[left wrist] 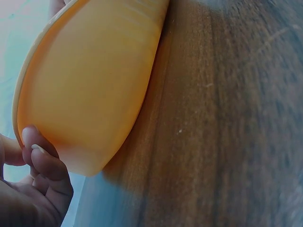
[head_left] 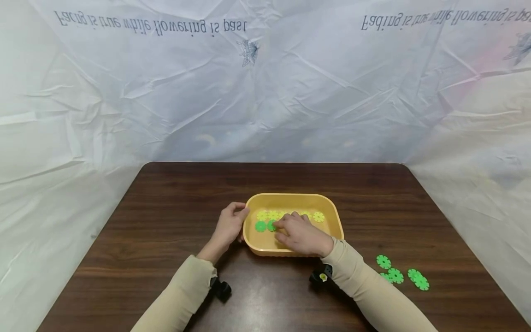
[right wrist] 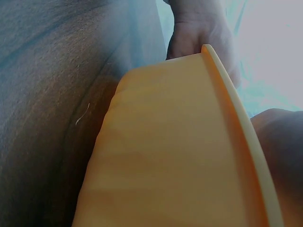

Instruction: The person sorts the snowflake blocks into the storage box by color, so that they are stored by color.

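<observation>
A yellow plastic basin [head_left: 265, 249] sits on the table. Its left end is gripped by my left hand [head_left: 229, 225], whose curled fingers [left wrist: 45, 161] hold the rim in the left wrist view. Inside, yellow notched discs [head_left: 318, 216] form a row at the back, partly covered by my right hand. In front of them lie a green notched disc [head_left: 260, 226] and a second green disc [head_left: 271, 225]. My right hand [head_left: 302, 234] reaches over the front rim, its fingertips touching the second green disc. The basin wall [right wrist: 175, 142] hides these fingers in the right wrist view.
Several loose green notched discs [head_left: 395, 275] lie on the dark wooden table [head_left: 174, 193] to the right of the basin, near my right forearm. Some of them overlap. A pale printed sheet [head_left: 265, 101] hangs behind the table and along its sides.
</observation>
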A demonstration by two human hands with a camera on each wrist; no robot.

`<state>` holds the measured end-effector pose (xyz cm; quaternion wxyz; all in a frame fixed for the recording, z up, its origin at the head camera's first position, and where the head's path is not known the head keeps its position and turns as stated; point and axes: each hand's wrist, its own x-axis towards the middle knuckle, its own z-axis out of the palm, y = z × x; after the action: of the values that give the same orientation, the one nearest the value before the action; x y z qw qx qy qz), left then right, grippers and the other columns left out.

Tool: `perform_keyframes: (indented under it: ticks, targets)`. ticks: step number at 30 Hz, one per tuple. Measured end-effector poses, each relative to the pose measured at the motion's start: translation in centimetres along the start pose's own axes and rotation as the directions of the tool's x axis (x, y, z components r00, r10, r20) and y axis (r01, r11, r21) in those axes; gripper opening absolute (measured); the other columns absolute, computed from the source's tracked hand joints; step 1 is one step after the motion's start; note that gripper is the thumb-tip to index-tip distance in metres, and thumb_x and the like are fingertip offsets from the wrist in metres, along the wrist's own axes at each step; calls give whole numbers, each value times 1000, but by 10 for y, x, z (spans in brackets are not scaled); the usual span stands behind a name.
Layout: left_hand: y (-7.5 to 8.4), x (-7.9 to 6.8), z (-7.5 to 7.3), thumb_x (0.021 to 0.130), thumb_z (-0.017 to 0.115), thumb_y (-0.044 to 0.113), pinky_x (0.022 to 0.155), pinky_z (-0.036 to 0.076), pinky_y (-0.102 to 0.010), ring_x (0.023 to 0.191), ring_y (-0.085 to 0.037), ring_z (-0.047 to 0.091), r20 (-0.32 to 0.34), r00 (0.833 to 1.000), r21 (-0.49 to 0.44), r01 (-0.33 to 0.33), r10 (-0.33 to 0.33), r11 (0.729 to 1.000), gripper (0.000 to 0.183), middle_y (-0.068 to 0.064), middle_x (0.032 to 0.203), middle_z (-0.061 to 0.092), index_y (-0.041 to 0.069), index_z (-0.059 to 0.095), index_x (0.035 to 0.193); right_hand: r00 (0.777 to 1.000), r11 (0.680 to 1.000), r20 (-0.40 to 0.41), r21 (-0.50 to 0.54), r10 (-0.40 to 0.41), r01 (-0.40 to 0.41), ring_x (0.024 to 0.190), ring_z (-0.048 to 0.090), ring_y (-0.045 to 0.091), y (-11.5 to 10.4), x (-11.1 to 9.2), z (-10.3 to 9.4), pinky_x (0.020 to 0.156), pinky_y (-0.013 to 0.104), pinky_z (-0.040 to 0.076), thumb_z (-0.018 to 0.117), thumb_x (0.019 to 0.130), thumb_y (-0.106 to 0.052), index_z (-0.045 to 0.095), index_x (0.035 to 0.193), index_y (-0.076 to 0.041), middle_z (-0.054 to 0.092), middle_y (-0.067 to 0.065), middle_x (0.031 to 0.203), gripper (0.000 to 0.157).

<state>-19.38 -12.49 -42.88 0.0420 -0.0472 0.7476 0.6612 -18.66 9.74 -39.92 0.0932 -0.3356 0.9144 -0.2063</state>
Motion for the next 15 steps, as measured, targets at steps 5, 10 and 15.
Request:
perform_keyframes:
  ticks: [5, 10, 15]
  targets:
    - [1, -12, 3, 100, 55, 19, 34, 39, -27, 36, -14, 45, -10, 1000, -8, 5, -5, 1000, 32, -26, 91, 66, -1, 52, 124, 1000, 1000, 6, -15, -7, 7, 102, 47, 25, -4, -8, 1, 82, 47, 35, 54, 99, -27, 65, 124, -5, 62, 8, 122, 35]
    - [1, -22, 5, 99, 56, 20, 34, 39, -27, 36, -14, 45, -18, 1000, -9, 12, -12, 1000, 32, -25, 90, 66, -1, 52, 124, 1000, 1000, 2, -26, -12, 12, 100, 47, 24, -9, -17, 0, 82, 48, 36, 56, 98, -28, 66, 123, -7, 62, 7, 120, 34]
    - [3, -34, 7, 99, 56, 19, 34, 40, -27, 36, -15, 45, -26, 999, -11, 24, -24, 1000, 32, -25, 90, 66, 0, 52, 124, 1000, 1000, 11, -28, 3, -2, 99, 47, 24, -14, -26, 0, 82, 48, 35, 56, 98, -30, 65, 125, -7, 62, 7, 120, 36]
